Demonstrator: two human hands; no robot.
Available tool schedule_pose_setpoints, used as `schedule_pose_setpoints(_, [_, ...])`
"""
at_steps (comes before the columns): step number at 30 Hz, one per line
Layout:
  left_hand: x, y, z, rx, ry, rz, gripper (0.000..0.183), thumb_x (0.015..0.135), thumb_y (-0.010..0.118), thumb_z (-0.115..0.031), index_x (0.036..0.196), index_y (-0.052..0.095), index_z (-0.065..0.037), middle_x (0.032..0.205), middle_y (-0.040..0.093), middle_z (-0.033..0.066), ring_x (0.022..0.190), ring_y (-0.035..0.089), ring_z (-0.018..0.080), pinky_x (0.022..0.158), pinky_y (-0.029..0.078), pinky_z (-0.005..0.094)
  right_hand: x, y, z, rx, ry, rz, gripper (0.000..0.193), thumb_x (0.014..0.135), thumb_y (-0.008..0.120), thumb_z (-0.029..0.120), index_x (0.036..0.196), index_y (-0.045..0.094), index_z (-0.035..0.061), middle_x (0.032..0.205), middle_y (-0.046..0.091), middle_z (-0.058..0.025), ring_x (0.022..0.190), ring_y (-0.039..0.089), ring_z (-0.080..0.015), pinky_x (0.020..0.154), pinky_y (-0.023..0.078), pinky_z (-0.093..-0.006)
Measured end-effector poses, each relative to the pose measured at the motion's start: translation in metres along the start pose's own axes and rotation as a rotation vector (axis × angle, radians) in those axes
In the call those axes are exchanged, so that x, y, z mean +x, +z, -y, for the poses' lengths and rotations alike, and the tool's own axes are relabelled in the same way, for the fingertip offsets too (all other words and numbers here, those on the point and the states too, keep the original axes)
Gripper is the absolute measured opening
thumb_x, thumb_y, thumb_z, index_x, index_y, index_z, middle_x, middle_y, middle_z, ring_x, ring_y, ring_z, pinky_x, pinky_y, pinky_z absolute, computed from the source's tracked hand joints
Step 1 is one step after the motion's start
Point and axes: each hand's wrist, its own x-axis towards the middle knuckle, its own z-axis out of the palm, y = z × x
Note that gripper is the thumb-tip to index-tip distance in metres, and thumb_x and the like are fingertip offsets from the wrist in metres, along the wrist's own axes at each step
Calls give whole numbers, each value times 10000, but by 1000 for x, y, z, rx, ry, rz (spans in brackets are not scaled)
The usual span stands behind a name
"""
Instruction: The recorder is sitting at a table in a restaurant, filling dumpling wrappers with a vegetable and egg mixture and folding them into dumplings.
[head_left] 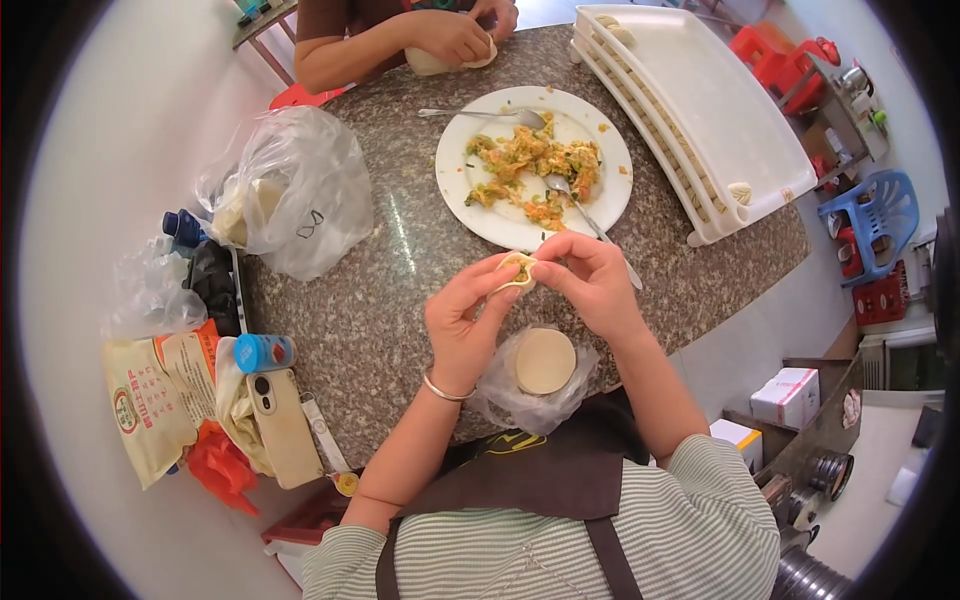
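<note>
Over speckled stone table (380, 330), holds filled wrapper (517, 272) mid-view; pinches rim with left hand (463, 315) at 8 o'clock, right hand (594, 292) at 3. Around wrapper, has white plate (456, 165) at 12, wrapper stack (545, 362) at 6, plastic bag (335, 190) at 10, white trays (720, 110) at 2.

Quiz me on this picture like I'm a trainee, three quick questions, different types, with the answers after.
1. How many spoons have their bowls on the white plate?
2. True or false: the stack of round wrappers lies on the plate.
3. Held between the left hand and the right hand is:
a) a phone
b) a wrapper with filling
c) a bottle

Key:
1. Two.
2. False; it is on the person's side of the plate, with clear plastic around it.
3. b.
</note>
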Motion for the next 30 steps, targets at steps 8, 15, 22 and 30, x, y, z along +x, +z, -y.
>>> schedule_pose_setpoints(8, [5,0,0,-81,-146,-56,194,830,631,45,1022,654,31,1143,593,161,1012,599,196,858,506,273,-2,3,1,-593,-445,-66,95,775,673,73,846,661,10,780,640,-113,738,602,-262,700,475,-326])
schedule_pose_setpoints(15, [3,-2,-1,-153,-125,23,195,822,628,62,1013,658,31,1127,594,155,1021,592,186,863,505,268,5,-9,16,-336,-96,103,74,805,648,61,835,636,-6,781,631,-97,735,596,-195,688,464,-290])
schedule_pose_setpoints(22, [-2,0,-3,-176,-272,-76,184,811,652,49,990,616,27,1119,602,169,1002,609,185,851,519,278,-6,1,4,-533,-323,-2,71,794,646,64,819,644,-3,761,623,-117,729,606,-245,696,471,-322])
schedule_pose_setpoints(30, [5,-2,-2,-137,-231,-1,170,800,661,54,968,648,32,1095,619,162,974,620,184,831,526,278,4,-17,17,-451,-129,74,74,793,647,49,828,628,-14,791,634,-99,755,606,-176,703,466,-286])
